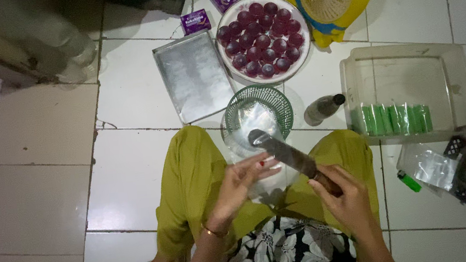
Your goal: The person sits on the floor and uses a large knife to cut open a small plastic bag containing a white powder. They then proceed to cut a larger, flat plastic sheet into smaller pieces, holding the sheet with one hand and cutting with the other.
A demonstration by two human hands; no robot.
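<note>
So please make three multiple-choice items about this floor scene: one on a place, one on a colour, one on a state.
1. Where is the round plate of purple jellies?
A. right of the metal tray
B. inside the clear box
C. on the lap

2. The small basket is
A. red
B. green
C. white

3. The right hand
A. lies flat on the floor
B. is closed on the knife handle
C. holds a lighter

A: plate sits beside the tray. B: its mesh is green. B: its grip wraps the handle.
</note>
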